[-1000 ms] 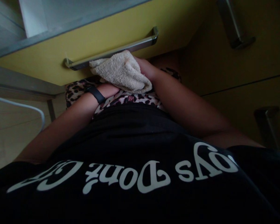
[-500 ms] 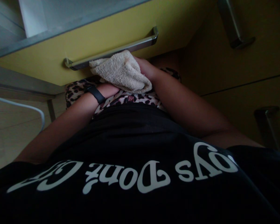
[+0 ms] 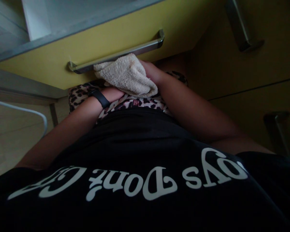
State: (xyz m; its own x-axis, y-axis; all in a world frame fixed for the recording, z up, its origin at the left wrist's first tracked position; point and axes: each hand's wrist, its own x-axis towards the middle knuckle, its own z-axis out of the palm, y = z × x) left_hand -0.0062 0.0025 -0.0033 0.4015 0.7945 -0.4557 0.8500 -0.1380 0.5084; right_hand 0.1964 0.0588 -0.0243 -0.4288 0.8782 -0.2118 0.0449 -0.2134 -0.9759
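Here, beige cloth (image 3: pixel 129 75), partly hiding left grip (image 3: pixel 116 93), right grip (image 3: pixel 149 71).

The place seems to be a home, perhaps its kitchen, though I cannot tell the exact room. It is shown by the pulled-out drawer with a flat yellow front (image 3: pixel 99 45) and long silvery metal handle (image 3: pixel 145 48), dull-yellow flat cabinet fronts (image 3: pixel 232 64), and a beige rough-textured cloth towel (image 3: pixel 128 75).
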